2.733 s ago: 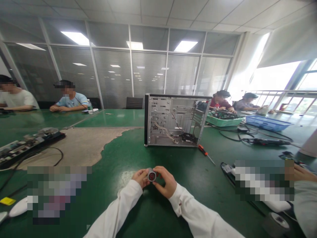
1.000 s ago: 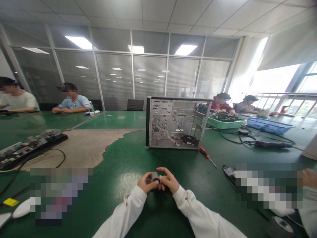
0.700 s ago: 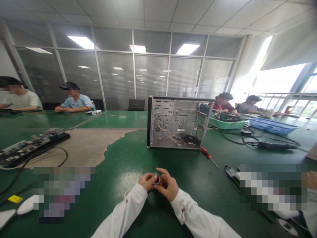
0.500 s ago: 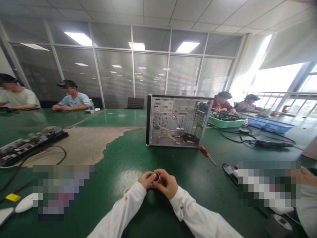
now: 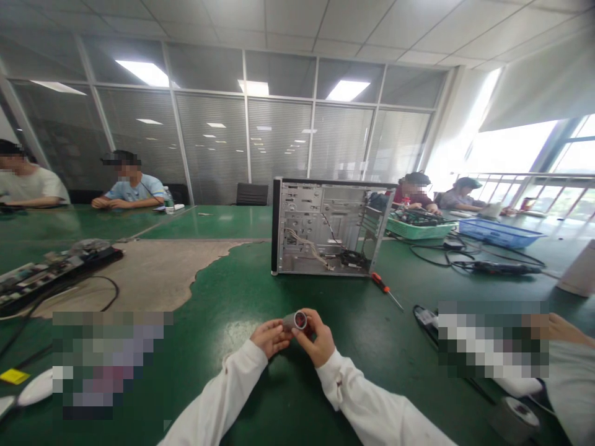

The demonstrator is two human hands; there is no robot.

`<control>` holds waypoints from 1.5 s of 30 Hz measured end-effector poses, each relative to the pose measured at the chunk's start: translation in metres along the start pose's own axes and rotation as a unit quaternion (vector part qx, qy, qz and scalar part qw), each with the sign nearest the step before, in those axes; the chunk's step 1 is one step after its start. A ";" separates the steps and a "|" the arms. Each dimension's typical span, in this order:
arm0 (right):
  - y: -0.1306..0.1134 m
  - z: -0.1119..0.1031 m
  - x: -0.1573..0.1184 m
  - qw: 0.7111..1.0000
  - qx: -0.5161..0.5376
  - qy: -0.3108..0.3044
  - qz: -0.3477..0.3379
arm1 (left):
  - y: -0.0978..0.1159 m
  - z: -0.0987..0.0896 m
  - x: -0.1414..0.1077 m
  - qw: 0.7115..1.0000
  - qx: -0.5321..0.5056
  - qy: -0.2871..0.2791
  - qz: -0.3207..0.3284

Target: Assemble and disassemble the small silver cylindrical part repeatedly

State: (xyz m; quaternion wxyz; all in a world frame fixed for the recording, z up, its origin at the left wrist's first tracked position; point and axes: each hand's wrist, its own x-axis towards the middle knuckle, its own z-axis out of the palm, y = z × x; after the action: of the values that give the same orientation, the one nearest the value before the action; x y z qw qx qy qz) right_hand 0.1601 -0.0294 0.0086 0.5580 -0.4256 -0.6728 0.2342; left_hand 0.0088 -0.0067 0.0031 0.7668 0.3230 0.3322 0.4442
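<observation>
My two hands meet over the near part of the green table, around a short grey tube point(image 5: 289, 321). Its round open end faces me, with something reddish and dark inside. The thumb and fingers of my right hand point(image 5: 320, 339) are closed around the right side of the tube. At its left end, my left hand point(image 5: 268, 338) holds it between thumb and fingers, the lower fingers loosely bent. Beyond my hands stands a computer case point(image 5: 325, 229) with its side off, showing loose cables and a black fan. A red-handled screwdriver point(image 5: 381, 283) lies by its right corner.
Circuit boards point(image 5: 60, 272) and a black cable lie left, near a worn patch point(image 5: 162, 266) of table. A green basket point(image 5: 413, 230) and a blue basket point(image 5: 502, 234) stand back right. A grey roll point(image 5: 515, 420) and another person's arm point(image 5: 571, 328) are at near right.
The tube has turned so that more of its grey side shows, and it sits slightly higher. My left fingers have loosened and shifted left. The whole view has swung slightly right.
</observation>
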 end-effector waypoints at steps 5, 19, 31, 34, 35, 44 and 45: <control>0.014 0.001 0.004 0.998 0.004 0.032 0.052 | -0.004 -0.003 0.001 0.997 -0.004 0.012 0.072; 0.001 -0.005 0.004 0.987 -0.138 -0.078 0.020 | -0.009 0.004 -0.003 0.872 0.305 0.098 0.370; 0.006 -0.006 0.004 0.982 -0.149 -0.106 -0.046 | -0.002 0.033 -0.031 0.546 0.606 -0.008 0.578; 0.007 -0.005 0.004 0.979 -0.168 -0.104 -0.053 | -0.005 0.034 -0.032 0.516 0.627 -0.019 0.584; 0.008 -0.004 0.003 0.978 -0.173 -0.103 -0.054 | -0.005 0.033 -0.032 0.512 0.631 -0.013 0.582; 0.016 0.003 0.002 0.959 -0.255 -0.119 -0.023 | -0.007 0.023 -0.019 0.628 0.637 0.031 0.447; 0.015 0.004 0.002 0.957 -0.264 -0.123 -0.019 | -0.009 0.022 -0.017 0.650 0.626 0.037 0.430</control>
State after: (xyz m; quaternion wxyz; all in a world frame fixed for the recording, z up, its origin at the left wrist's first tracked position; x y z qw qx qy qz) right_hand 0.1610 -0.0194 -0.0036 0.3432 -0.5125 -0.7822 0.0880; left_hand 0.0239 -0.0295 0.0121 0.0927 0.8159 0.3834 0.4227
